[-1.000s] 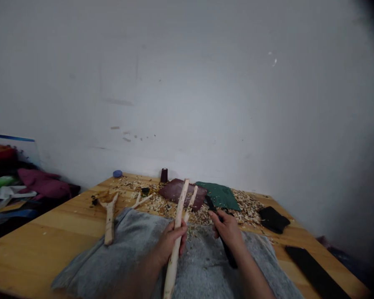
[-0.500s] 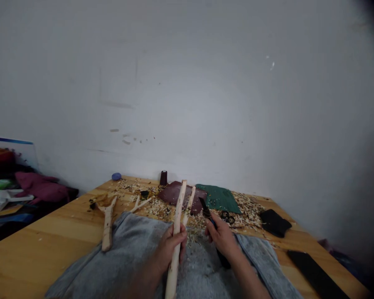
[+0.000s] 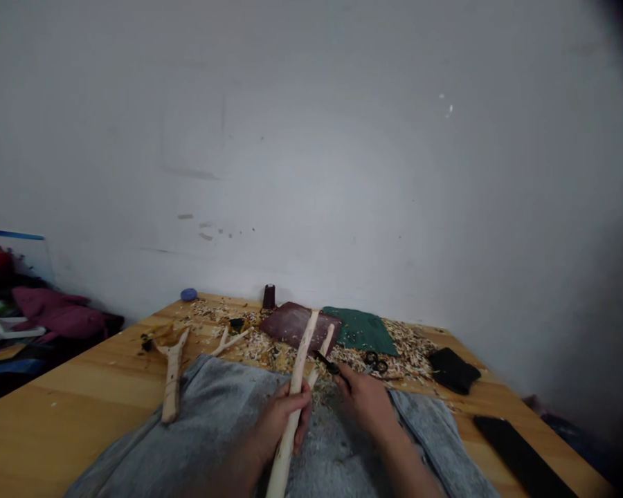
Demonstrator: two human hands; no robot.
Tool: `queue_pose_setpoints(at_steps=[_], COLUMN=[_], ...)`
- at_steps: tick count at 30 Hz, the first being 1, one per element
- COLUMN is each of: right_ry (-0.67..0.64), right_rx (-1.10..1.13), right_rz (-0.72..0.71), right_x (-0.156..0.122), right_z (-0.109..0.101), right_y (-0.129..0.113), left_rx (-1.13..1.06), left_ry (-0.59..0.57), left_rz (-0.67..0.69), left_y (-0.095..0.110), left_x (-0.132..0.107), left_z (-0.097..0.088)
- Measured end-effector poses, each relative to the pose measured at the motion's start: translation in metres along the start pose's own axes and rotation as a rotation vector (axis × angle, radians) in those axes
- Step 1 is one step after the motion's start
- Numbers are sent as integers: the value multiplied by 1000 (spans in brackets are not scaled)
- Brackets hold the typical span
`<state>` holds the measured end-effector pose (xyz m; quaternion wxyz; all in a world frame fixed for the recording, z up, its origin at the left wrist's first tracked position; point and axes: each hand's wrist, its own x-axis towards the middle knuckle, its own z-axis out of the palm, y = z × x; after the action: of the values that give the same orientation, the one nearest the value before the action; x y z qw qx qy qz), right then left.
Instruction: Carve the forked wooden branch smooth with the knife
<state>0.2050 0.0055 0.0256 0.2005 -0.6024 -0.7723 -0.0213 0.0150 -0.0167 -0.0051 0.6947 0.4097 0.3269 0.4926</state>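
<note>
Pale peeled forked stick (image 3: 172, 373) lies on the wooden table (image 3: 83, 394) at ten o'clock, beside the grey cloth (image 3: 212, 408) over the lap. A smaller forked twig (image 3: 230, 342) sits among wood shavings (image 3: 259, 349) at eleven o'clock. The left hand (image 3: 283, 418) is closed around a long peeled branch (image 3: 297, 373), its fork reaching twelve o'clock over a maroon leather pad (image 3: 285, 321). The right hand (image 3: 366, 404) grips a dark knife (image 3: 326, 362), its blade just beside the fork. A green mat (image 3: 360, 330) and scissors (image 3: 375, 362) lie at one o'clock, a black pouch (image 3: 453, 370) at two, and a black strip (image 3: 519, 449) at four.
</note>
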Motion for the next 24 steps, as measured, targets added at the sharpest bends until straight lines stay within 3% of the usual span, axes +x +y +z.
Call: queue_pose_setpoints(at_steps=[6,16,24], right_ry=[-86,-110,-153], right_rx=[-74,-36,115], right_rz=[16,47,38], right_x=[-1,-2,-1], right_z=[-1,-1,2], right_y=[-7,-7,-4], left_rx=[-54,-129,158], left_ry=[-26,-83,-32], left_rz=[-23,-48,-37], left_y=[-3,1,-7], left_x=[3,2,3], left_z=[-4,-4,-14])
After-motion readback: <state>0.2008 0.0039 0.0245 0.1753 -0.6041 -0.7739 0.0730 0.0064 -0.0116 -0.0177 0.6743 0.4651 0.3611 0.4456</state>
